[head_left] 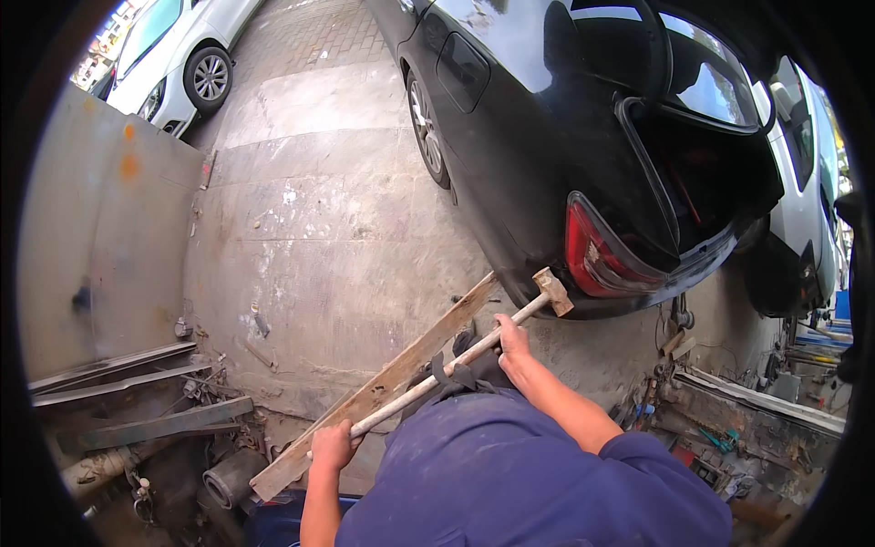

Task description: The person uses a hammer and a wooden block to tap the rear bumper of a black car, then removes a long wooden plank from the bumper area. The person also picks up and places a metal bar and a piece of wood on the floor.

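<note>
A sledgehammer (551,292) with a long pale wooden handle (410,397) slants across my body. My left hand (334,445) is closed round the handle's lower end. Farther up, my right hand (513,343) grips it below the head. The hammer head is beside the rear corner of a black car (510,182), close to its red tail light (602,255); whether it touches cannot be told. Alongside the handle runs a long wooden plank (392,374), its far end near the car's rear corner and its near end past my left hand.
The car's boot (702,173) stands open. A white car (173,55) is parked at the far left, beyond a metal panel (109,228). Metal beams (164,424) and a pipe (232,479) lie at lower left. Tools and scrap (729,438) clutter the lower right.
</note>
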`<act>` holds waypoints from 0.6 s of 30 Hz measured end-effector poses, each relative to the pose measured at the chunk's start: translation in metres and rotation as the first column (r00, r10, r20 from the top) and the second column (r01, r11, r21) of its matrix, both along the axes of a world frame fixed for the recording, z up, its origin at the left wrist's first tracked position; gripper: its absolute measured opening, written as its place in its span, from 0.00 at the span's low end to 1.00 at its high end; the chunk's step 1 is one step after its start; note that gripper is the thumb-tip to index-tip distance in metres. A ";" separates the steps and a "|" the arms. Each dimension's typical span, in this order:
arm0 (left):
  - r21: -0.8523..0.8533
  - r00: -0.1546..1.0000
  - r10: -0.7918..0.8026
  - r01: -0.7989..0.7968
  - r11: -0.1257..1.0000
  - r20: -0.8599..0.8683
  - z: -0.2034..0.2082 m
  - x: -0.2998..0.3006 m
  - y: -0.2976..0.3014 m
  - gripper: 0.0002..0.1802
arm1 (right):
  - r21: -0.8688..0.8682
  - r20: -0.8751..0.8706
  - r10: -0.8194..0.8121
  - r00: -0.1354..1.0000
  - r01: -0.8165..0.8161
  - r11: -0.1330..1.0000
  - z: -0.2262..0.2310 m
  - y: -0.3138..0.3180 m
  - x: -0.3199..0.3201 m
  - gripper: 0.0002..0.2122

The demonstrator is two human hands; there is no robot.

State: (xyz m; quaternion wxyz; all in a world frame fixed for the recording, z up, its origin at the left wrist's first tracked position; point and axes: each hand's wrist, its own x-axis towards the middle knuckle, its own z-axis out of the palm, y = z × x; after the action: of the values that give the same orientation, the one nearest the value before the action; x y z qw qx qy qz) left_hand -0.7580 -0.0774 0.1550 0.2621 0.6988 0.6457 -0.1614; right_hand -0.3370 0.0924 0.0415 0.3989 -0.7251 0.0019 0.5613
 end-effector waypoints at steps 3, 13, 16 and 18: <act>0.000 0.999 0.033 -0.033 0.999 0.036 -0.015 0.008 -0.017 0.20 | 0.036 0.040 0.001 0.999 -0.002 0.999 -0.003 0.001 0.001 0.15; 0.126 0.999 0.047 -0.049 0.991 0.018 -0.049 0.003 -0.022 0.18 | -0.021 0.059 0.090 0.994 -0.089 0.996 -0.015 0.005 0.005 0.13; 0.145 0.996 0.062 -0.070 0.987 0.061 -0.059 0.004 -0.025 0.18 | -0.021 0.062 0.144 0.988 -0.143 0.990 -0.018 0.003 0.008 0.13; 0.156 0.997 0.074 -0.079 0.985 0.036 -0.068 0.005 -0.026 0.18 | -0.037 0.062 0.155 0.986 -0.153 0.988 -0.022 0.003 0.010 0.12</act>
State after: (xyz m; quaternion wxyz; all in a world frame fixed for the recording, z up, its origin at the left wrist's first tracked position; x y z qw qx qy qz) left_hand -0.7528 -0.1036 0.0874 0.2218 0.6944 0.6788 -0.0891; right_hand -0.3268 0.0950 0.0192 0.3424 -0.7471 -0.0580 0.5668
